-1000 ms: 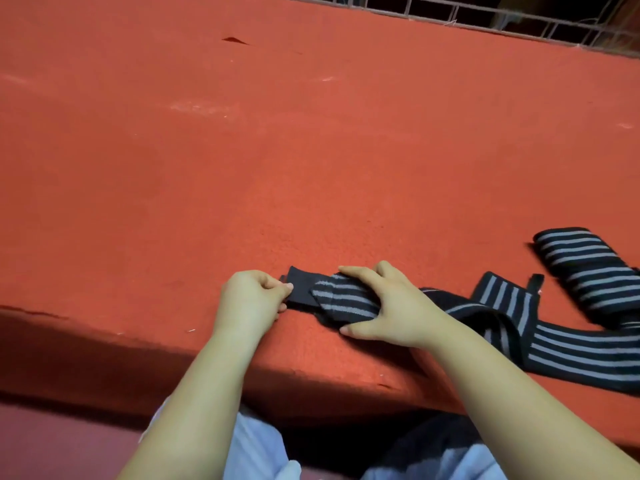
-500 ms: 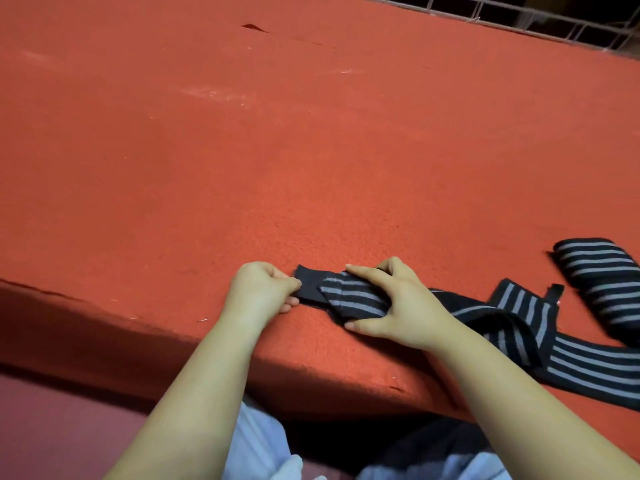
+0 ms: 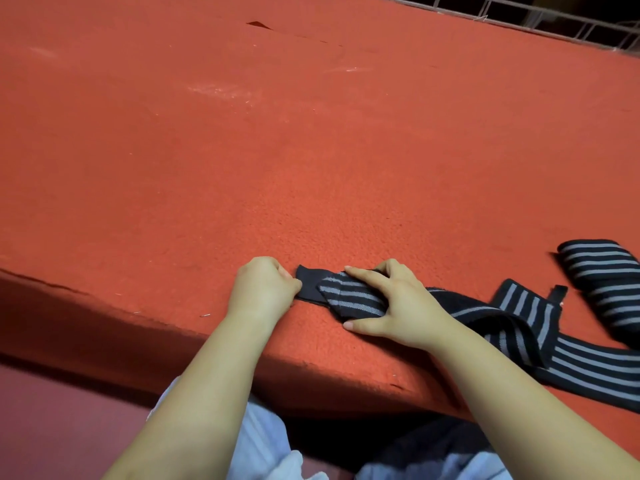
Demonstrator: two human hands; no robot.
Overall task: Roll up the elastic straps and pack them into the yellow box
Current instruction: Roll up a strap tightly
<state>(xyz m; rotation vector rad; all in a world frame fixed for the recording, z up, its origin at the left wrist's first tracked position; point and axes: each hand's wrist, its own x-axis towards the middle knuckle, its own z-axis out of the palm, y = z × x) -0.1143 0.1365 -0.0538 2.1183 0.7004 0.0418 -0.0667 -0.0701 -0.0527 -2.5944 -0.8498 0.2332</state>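
Observation:
A black elastic strap with grey stripes (image 3: 349, 296) lies along the near edge of the red felt surface (image 3: 311, 150), trailing away in loose folds to the right. My left hand (image 3: 261, 289) is curled at the strap's plain black end and pinches it. My right hand (image 3: 394, 303) lies over the folded striped part just right of that end, forefinger stretched across it and thumb on the felt below. A second striped strap (image 3: 602, 278) lies folded at the far right. No yellow box is in view.
The red surface drops off at a worn front edge (image 3: 311, 362) just below my hands. A metal grid railing (image 3: 519, 15) runs along the far top right. My lap in pale clothing (image 3: 263, 445) shows under the edge.
Both hands stay on the strap's left end with hardly any shift. The view has tilted slightly, so the straps sit a little further right in the picture.

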